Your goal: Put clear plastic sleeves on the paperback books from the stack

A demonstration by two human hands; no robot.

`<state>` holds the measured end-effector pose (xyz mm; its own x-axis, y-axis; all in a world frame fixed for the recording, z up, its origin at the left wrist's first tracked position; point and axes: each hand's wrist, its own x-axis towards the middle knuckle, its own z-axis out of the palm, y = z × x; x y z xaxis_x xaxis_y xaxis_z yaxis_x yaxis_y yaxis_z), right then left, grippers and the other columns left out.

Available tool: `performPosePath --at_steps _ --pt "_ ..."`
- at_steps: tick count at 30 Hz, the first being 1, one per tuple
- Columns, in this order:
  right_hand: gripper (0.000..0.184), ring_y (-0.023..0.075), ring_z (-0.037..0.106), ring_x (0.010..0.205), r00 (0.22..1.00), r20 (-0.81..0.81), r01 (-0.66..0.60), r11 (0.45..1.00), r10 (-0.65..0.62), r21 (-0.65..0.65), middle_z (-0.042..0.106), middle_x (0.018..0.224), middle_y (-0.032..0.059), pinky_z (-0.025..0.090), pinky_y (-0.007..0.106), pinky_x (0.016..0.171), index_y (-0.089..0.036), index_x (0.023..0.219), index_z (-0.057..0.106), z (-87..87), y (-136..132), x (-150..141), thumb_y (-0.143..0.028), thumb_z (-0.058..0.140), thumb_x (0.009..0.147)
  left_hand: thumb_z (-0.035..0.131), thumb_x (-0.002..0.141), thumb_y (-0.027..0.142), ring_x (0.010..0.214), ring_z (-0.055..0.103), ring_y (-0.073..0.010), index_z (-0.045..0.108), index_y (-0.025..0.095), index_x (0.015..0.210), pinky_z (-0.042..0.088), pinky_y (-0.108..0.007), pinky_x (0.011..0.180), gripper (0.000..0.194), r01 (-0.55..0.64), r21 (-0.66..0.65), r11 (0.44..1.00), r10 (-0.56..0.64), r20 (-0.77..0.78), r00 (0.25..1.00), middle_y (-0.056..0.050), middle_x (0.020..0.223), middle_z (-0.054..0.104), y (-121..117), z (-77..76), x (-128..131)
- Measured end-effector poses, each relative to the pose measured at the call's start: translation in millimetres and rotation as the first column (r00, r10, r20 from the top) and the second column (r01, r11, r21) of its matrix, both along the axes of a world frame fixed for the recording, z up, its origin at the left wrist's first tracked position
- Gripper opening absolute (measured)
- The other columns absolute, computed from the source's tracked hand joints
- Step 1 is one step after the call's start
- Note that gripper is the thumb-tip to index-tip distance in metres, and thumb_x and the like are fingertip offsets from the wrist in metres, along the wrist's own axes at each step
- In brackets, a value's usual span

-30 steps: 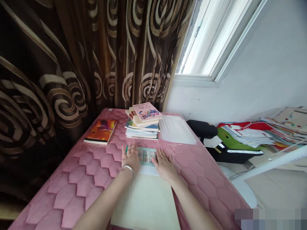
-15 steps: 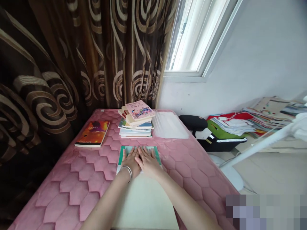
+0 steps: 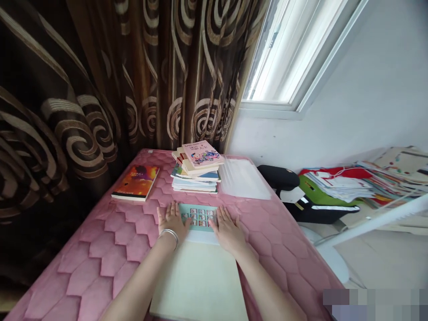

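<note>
A book [image 3: 199,224] with a light green cover and rows of small pictures lies flat on the pink quilted mattress. My left hand [image 3: 173,221] rests on its left edge, fingers stretched out and thumb over the cover. Along the right edge lies my right hand [image 3: 229,228], also flat with fingers spread. Between the hands, the cover shows. A pale, flat board-like thing [image 3: 199,278] reaches from the near side of the book toward me; I cannot tell what it is. My left wrist wears silver bangles.
Behind stands a stack of books [image 3: 195,180] with a pink book [image 3: 203,154] on top. Right of it lie clear plastic sheets [image 3: 245,178]. An orange book [image 3: 135,183] lies on the left. A white lamp stand [image 3: 364,225] and piled papers [image 3: 341,183] are beside the mattress.
My hands have moved apart, from together at the middle of the book to its left and right edges, uncovering the picture rows. The view has shifted slightly.
</note>
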<state>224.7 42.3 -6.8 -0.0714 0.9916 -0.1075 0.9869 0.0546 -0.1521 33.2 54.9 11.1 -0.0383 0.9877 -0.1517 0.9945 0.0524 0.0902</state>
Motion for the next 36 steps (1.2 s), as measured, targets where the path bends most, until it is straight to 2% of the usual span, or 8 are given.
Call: performPosePath --at_steps 5,8,13,15,18,22,27,36 --pt "0.07 0.022 0.01 0.142 1.0 0.002 -0.004 1.0 0.004 -0.012 0.014 0.154 0.0098 0.005 0.052 0.112 -0.008 0.146 0.021 -0.4 1 -3 -0.052 0.008 0.094 0.022 0.091 0.042 0.141 0.016 -0.0274 0.028 0.011 0.144 0.01 -0.058 0.112 0.062 0.003 0.017 1.0 0.0 -0.136 0.991 -0.012 0.153 0.02 -24 1.3 -6" --pt "0.069 0.0247 0.011 0.142 1.0 0.018 0.003 1.0 -0.003 0.002 0.016 0.153 0.0112 0.006 0.054 0.111 -0.008 0.146 0.023 -0.8 2 -5 -0.051 0.009 0.094 0.027 0.091 0.033 0.141 0.019 -0.0261 0.031 0.007 0.142 0.02 -0.048 0.112 0.058 0.057 0.063 0.996 -0.046 -0.16 0.986 -0.015 0.151 0.023 -51 -0.7 7" --pt "0.063 0.0326 0.015 0.14 0.997 0.075 0.022 1.0 -0.023 0.019 0.024 0.151 0.0189 0.009 0.062 0.105 -0.006 0.142 0.032 7.7 8 -14 -0.045 0.02 0.095 0.029 0.091 0.032 0.137 0.03 -0.0285 0.035 0.006 0.14 0.023 -0.045 0.112 0.056 0.109 0.076 0.991 -0.099 -0.125 0.987 -0.019 0.148 0.03 -80 -2.3 30" --pt "0.059 0.0356 0.02 0.137 0.997 0.071 0.012 0.998 -0.016 0.059 0.032 0.147 0.0222 0.015 0.06 0.104 -0.006 0.137 0.041 14.9 12 -25 -0.044 0.03 0.093 0.029 0.091 0.032 0.135 0.033 -0.0302 0.037 0.005 0.139 0.026 -0.046 0.111 0.055 0.108 0.071 0.992 -0.099 -0.116 0.988 -0.02 0.146 0.032 -82 -0.5 32" --pt "0.052 0.035 0.039 0.124 0.998 -0.026 -0.056 0.989 0.06 0.135 0.049 0.132 0.021 0.031 0.05 0.097 -0.011 0.122 0.055 23.4 19 -54 -0.049 0.045 0.087 0.031 0.09 0.031 0.134 0.034 -0.0316 0.038 0.004 0.138 0.027 -0.047 0.11 0.055 0.12 0.078 0.99 -0.113 -0.093 0.989 -0.022 0.145 0.034 -80 2.1 31" --pt "0.057 0.0316 0.049 0.112 0.968 -0.207 -0.128 0.988 0.144 0.088 0.057 0.119 0.0163 0.041 0.041 0.086 -0.016 0.108 0.058 23.7 29 -97 -0.06 0.059 0.073 0.032 0.09 0.03 0.132 0.036 -0.0325 0.043 0.004 0.136 0.028 -0.048 0.109 0.054 0.127 0.098 0.987 -0.12 -0.074 0.99 -0.023 0.141 0.041 -81 2.2 29" --pt "0.061 0.0321 0.054 0.105 0.967 -0.205 -0.133 0.986 0.151 0.1 0.063 0.11 0.0157 0.042 0.039 0.083 -0.017 0.099 0.063 18.3 45 -117 -0.065 0.066 0.062 0.032 0.09 0.029 0.132 0.037 -0.0324 0.043 0.004 0.136 0.028 -0.048 0.109 0.054 0.131 0.108 0.986 -0.123 -0.078 0.989 -0.022 0.141 0.042 -82 -1.6 29" --pt "0.056 0.028 0.063 0.091 0.991 -0.125 -0.022 0.989 0.04 0.144 0.071 0.09 0.0147 0.039 0.036 0.077 -0.018 0.083 0.071 16.4 82 -127 -0.069 0.05 0.076 0.033 0.09 0.035 0.135 0.03 -0.0334 0.039 0.01 0.139 0.027 -0.049 0.109 0.055 0.135 0.079 0.988 -0.131 -0.054 0.99 -0.021 0.145 0.034 -80 -6.5 27"
